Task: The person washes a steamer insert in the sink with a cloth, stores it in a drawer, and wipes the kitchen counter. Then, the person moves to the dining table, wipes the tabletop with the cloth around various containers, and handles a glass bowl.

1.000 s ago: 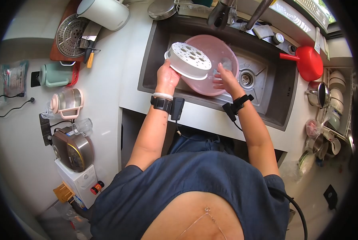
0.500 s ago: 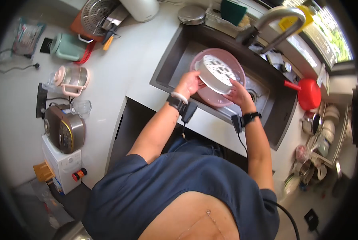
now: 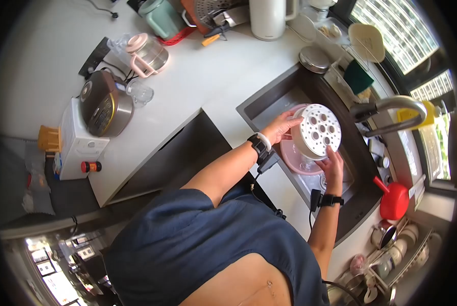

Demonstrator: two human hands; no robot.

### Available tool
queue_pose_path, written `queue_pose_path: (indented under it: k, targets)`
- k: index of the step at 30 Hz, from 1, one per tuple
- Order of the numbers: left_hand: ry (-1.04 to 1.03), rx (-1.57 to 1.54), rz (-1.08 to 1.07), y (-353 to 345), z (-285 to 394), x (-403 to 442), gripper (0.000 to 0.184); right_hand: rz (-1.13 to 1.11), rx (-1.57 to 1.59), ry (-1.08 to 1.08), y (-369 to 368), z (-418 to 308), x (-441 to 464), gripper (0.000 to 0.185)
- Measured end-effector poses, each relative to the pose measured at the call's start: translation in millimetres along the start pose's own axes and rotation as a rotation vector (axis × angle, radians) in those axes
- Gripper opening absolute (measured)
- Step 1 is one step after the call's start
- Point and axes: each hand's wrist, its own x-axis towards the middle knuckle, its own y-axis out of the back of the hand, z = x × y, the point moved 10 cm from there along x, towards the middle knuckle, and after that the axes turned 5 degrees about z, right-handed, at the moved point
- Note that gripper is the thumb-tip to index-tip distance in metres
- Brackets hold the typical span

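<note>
A round white perforated steamer tray is held tilted above the pink basin, its holed face turned up. My left hand grips the tray's left edge, fingers pressed to its side. At the lower right edge, my right hand holds the rim with thumb and fingers. The basin sits in the dark sink, partly hidden by the tray and my hands.
A curved faucet rises behind the sink. The red pan and a dish rack are at the right. A rice cooker, glass kettle and white kettle stand on the left counter.
My right hand, first empty and apart from the tray, has taken hold of its edge. The tray has been raised and tilted. The camera view has turned toward the left.
</note>
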Motion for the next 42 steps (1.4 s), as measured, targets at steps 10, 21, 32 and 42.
queue_pose_path:
  k: [10,21,32,42]
  targets:
    - [-0.040,0.041,0.044,25,8,-33,0.042,-0.173,-0.045,-0.124,-22,8,3,0.045]
    - [-0.080,-0.084,0.136,57,-5,-72,0.034,-0.290,-0.145,-0.155,-55,11,-11,0.047]
    - [-0.078,-0.024,-0.163,32,29,-58,0.059,-0.235,-0.010,-0.059,-51,1,-9,0.052]
    - [-0.042,-0.035,-0.111,101,45,-44,0.049,-0.105,0.017,-0.113,-94,41,12,0.051]
